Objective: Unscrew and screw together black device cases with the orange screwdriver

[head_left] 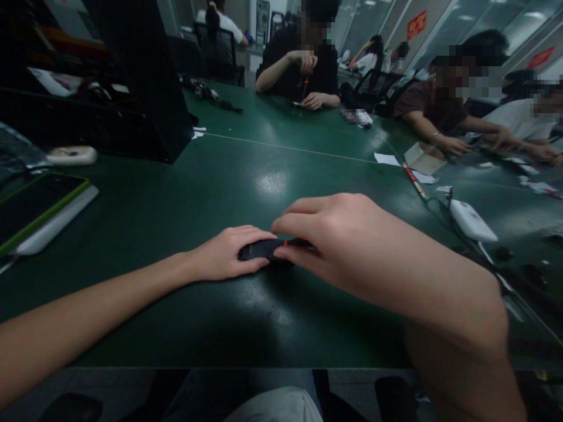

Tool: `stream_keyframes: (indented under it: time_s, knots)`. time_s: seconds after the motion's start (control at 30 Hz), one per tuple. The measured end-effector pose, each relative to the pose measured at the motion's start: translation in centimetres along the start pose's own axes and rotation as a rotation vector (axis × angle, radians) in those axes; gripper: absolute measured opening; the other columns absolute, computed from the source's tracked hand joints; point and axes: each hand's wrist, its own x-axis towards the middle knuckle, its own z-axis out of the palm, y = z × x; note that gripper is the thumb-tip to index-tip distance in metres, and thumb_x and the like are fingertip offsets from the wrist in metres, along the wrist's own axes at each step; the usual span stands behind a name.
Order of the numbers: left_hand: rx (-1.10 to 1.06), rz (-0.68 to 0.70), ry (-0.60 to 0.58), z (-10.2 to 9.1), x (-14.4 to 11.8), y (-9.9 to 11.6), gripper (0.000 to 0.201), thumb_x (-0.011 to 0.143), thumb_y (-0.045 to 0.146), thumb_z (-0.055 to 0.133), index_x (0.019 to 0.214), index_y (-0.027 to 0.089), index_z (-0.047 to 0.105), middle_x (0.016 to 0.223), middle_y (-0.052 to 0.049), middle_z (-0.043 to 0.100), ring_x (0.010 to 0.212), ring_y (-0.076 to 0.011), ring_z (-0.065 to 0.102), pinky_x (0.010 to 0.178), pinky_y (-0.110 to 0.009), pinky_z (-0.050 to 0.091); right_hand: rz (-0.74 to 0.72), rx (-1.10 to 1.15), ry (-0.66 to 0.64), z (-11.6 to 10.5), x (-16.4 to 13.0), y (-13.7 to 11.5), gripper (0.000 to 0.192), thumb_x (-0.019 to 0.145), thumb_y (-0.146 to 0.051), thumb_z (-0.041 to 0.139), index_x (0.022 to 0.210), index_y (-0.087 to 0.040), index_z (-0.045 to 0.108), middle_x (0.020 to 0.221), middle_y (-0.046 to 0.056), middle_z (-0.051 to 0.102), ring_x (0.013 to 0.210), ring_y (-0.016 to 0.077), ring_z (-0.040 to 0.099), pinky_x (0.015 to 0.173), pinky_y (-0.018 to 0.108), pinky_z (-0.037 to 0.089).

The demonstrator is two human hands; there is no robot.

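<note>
A small black elongated object [254, 250] with an orange bit near its right end lies low over the green table, between my hands; its exact kind I cannot make out. My left hand [231, 252] rests on the tabletop and grips the object's left end between thumb and fingers. From the right, my right hand [334, 234] reaches over with bent fingers, its thumb and fingertips pinching the object by the orange bit. The right fingers hide part of that end.
A phone with a green edge [44, 196] lies on a white item at left, near a black stand [141, 88]. To the right are a white power bank [472, 220] with cables and a small open box [424, 157]. Across the green table [220, 176], a person [299, 64] holds a screwdriver.
</note>
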Motion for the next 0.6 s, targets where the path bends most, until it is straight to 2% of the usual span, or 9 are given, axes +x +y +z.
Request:
stream_keyframes:
  time_s: [0.07,0.13,0.27,0.4,0.6]
  knots:
    - [0.006,0.006,-0.01,-0.3,0.1,0.1,0.039,0.093,0.034,0.066,0.129,0.02,0.061,0.119,-0.007,0.071,0.107,-0.0239,0.068,0.094,-0.033,0.053,0.041,-0.02,-0.087,0.0,-0.6,0.5,0.018,0.096,-0.024,0.057,0.086,-0.019,0.072,0.078,0.004,0.068,0.066,0.0139,0.061,0.062,0.028,0.04]
    - [0.003,0.02,-0.015,-0.5,0.1,0.3,0.037,0.09,0.032,0.067,0.125,0.019,0.063,0.118,-0.007,0.071,0.107,-0.0238,0.068,0.095,-0.033,0.053,0.049,-0.011,-0.156,-0.1,-1.2,1.2,0.021,0.096,-0.027,0.057,0.083,-0.021,0.073,0.072,0.002,0.067,0.061,0.013,0.059,0.059,0.027,0.036]
    - [0.003,0.052,-0.015,-0.6,0.0,0.4,0.039,0.087,0.026,0.067,0.125,0.018,0.061,0.122,-0.008,0.069,0.112,-0.024,0.066,0.099,-0.034,0.051,0.081,-0.023,-0.18,-0.7,-2.4,2.5,0.019,0.094,-0.026,0.057,0.087,-0.026,0.075,0.072,0.001,0.069,0.064,0.0139,0.062,0.06,0.027,0.035]
    - [0.026,0.084,0.004,-0.4,-0.2,0.3,0.044,0.091,0.027,0.065,0.133,0.017,0.058,0.127,-0.01,0.068,0.118,-0.0245,0.064,0.105,-0.036,0.049,0.16,-0.089,-0.172,-1.2,-3.0,3.6,0.02,0.093,-0.027,0.057,0.087,-0.026,0.076,0.072,0.001,0.07,0.062,0.0137,0.06,0.059,0.028,0.033]
    - [0.011,0.041,-0.01,0.0,-0.2,0.4,0.041,0.095,0.035,0.066,0.132,0.019,0.06,0.127,-0.009,0.069,0.117,-0.0235,0.065,0.102,-0.036,0.051,0.114,-0.029,-0.237,-1.0,-2.2,3.8,0.018,0.093,-0.029,0.058,0.09,-0.027,0.076,0.074,0.001,0.071,0.064,0.0138,0.062,0.059,0.026,0.035]
